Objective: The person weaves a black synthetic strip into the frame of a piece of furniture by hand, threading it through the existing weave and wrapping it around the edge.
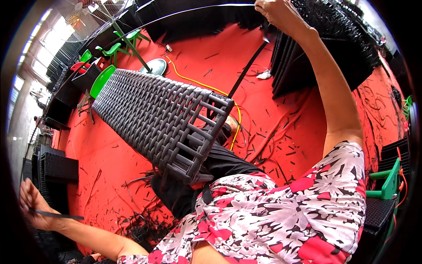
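Note:
A long grey woven wicker panel [154, 112] rests slanted across my lap, its near end showing open bars where no strands cross. Far out to the left, my left hand [35, 206] is closed on a dark flat weaving strip [59, 215], whose tail sticks out past the wrist. My right hand [279, 16] is raised at the top right, fingers pinched on a long weaving strip [193, 9] that arcs away to the left; whether it reaches my left hand I cannot make out. Below the right hand, a dark strip length [248, 68] slopes down to the panel's near corner.
A green stool [103, 81] stands at the panel's far end, beside a fan's round base [156, 67]. A yellow cable [189, 80] crosses the red floor [127, 171], which is littered with strip scraps. Stacked black wicker pieces [325, 66] stand right; others [59, 165] stand left.

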`<state>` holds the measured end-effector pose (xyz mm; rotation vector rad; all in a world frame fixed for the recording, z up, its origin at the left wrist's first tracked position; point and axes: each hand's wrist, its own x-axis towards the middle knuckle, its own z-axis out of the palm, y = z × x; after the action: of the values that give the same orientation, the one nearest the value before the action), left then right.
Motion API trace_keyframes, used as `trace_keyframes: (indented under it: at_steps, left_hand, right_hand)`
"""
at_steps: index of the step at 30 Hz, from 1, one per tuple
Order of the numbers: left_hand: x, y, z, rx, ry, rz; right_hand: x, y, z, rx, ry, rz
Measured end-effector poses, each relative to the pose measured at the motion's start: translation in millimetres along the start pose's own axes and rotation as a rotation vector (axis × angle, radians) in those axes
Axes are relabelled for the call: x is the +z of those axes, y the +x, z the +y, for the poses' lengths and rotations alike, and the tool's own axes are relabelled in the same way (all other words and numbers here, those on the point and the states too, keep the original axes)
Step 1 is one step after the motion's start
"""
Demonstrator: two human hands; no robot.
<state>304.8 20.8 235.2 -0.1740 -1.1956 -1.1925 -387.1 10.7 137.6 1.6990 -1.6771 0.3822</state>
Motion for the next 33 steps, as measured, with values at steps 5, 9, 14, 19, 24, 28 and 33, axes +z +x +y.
trace_keyframes:
  at_steps: [5, 9, 14, 19, 24, 28, 33]
  left_hand:
    - [-88.7, -60.9, 49.7, -0.092, 0.020, 0.058]
    - [-128.2, -98.4, 56.0, -0.116, 0.101, 0.276]
    - [-159.5, -108.9, 50.2, -0.110, 0.070, 0.316]
    - [-163.3, -115.5, 49.3, -0.087, 0.112, 0.412]
    - [-161.0, -124.7, 43.4, -0.195, 0.134, 0.294]
    - [-161.2, -129.5, 25.3, -0.370, 0.417, 0.398]
    - [-207.9, -118.3, 23.0, -0.461, 1.001, 0.865]
  right_hand:
    - [17.5, -13.3, 35.5, 0.069, 0.104, 0.078]
    - [4.0, -21.3, 25.9, 0.166, 0.176, 0.059]
    - [5.9, -15.9, 26.9, 0.221, 0.372, 0.122]
    - [-2.1, -13.3, 15.7, 0.556, 0.848, 0.001]
    - [9.0, -27.6, 29.7, 0.747, 1.716, 0.125]
    - [27.8, -38.6, 48.6, 0.588, 2.210, 0.024]
    - [-10.0, -37.1, 17.8, 0.584, 2.214, -0.062]
